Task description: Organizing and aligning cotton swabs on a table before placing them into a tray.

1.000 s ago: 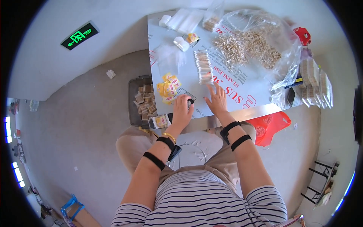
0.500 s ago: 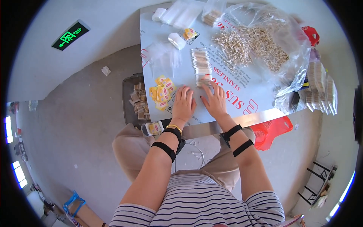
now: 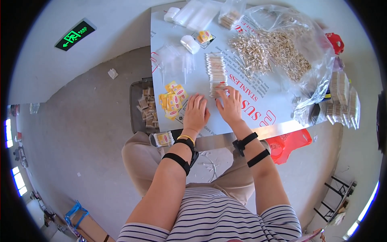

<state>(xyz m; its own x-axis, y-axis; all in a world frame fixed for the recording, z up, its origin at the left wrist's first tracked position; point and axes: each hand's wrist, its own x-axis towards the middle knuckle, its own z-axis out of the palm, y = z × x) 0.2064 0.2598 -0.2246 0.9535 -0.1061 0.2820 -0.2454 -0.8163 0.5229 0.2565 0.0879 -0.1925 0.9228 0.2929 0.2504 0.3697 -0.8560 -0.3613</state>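
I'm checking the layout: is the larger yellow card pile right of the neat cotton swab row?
No, the yellow card pile lies left of the swab row, beside the left hand.

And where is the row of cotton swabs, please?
The row lies upper-centre in the head view, by the right hand, left of the loose swabs.

Looks like smooth greyish metal on the counter (image 3: 219, 121), quite glossy along its front edge (image 3: 213, 141). Seems matt pale wood in the cotton swabs (image 3: 217, 74), with soft white cotton on the tips. Shows thin, shiny, wrinkled plastic in the clear bag (image 3: 317, 74), glossy plastic in the red bag (image 3: 296, 144). Looks like smooth paper on the yellow cards (image 3: 172, 101), matt cloth on the striped shirt (image 3: 217, 215).
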